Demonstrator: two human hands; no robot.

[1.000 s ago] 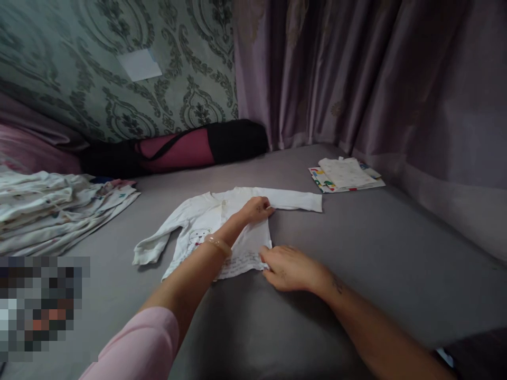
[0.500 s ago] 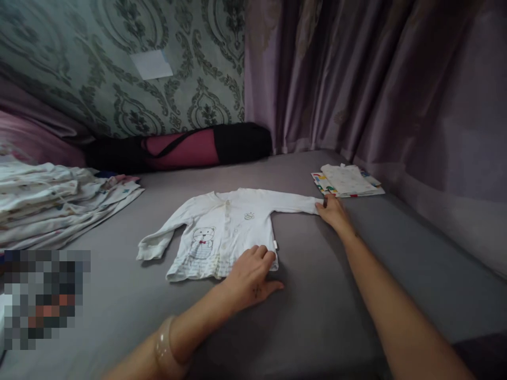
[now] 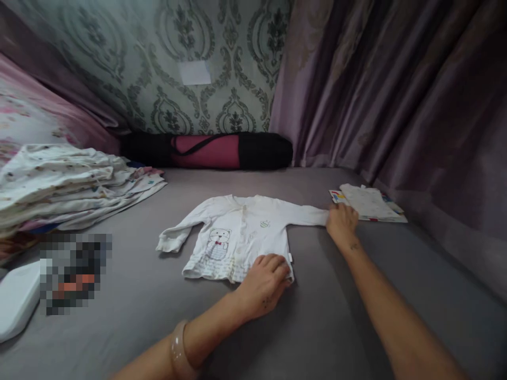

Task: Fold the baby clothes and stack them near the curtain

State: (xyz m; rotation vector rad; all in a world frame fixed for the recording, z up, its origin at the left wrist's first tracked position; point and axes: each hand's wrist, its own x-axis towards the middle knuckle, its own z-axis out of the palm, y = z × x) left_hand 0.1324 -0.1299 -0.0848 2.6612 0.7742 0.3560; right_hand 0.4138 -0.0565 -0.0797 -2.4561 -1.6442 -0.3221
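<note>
A small white long-sleeved baby shirt (image 3: 249,237) lies flat on the grey sheet, its button front facing up. A bear with a red bow tie is printed near the hem, and a small bee on the chest. My left hand (image 3: 264,285) is closed over the bottom hem at the near right corner, fingers bent and thumb tucked in. At the end of the outstretched right-hand sleeve, my right hand (image 3: 343,224) is closed on the cuff; its fingertips are partly hidden. The other sleeve angles down to the left, untouched.
Folded clothes (image 3: 374,205) lie at the right, just beyond my right hand. A heap of clothes (image 3: 67,179) is at the left. A black and maroon long bag (image 3: 209,150) rests along the wall. A white object (image 3: 18,301) and a blurred-out item (image 3: 77,277) sit at near left.
My left thumb, spread out before, has drawn in against the hem. My right hand has turned and stays at the cuff. The camera view has shifted, while the shirt keeps nearly the same shape.
</note>
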